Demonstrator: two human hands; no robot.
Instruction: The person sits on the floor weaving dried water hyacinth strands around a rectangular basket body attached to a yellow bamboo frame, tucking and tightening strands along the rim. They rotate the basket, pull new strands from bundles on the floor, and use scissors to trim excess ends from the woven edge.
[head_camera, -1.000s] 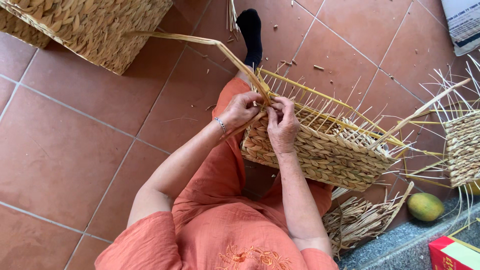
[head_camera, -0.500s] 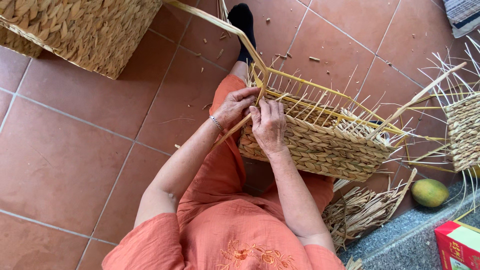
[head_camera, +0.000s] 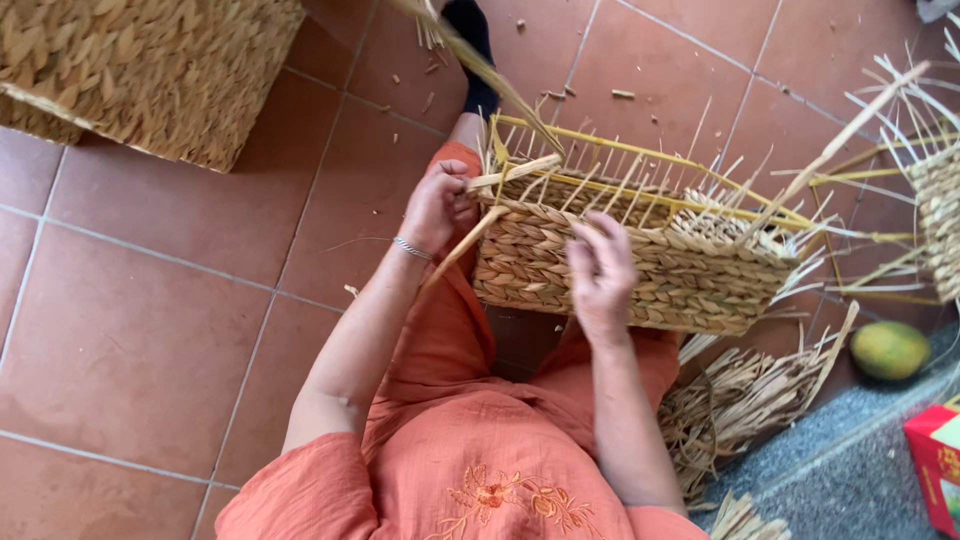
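A half-woven straw basket (head_camera: 650, 265) on a yellow wire frame (head_camera: 640, 160) rests on my lap, its side turned toward me. My left hand (head_camera: 440, 205) grips the basket's left corner and pinches a flat straw strand (head_camera: 470, 235) there. A long strand (head_camera: 480, 65) rises from that corner toward the top of the view. My right hand (head_camera: 600, 275) hovers in front of the woven side, fingers apart, holding nothing. A thin bracelet circles my left wrist.
A large finished woven basket (head_camera: 150, 70) stands at the top left on the terracotta tile floor. Another partly woven basket (head_camera: 935, 215) sits at the right edge. Loose straw bundles (head_camera: 740, 400), a green mango (head_camera: 888, 350) and a red box (head_camera: 935, 460) lie at the lower right.
My right hand has left the top corner and dropped down in front of the basket's side, fingers spread. The left hand stays at the corner. The view has shifted slightly.
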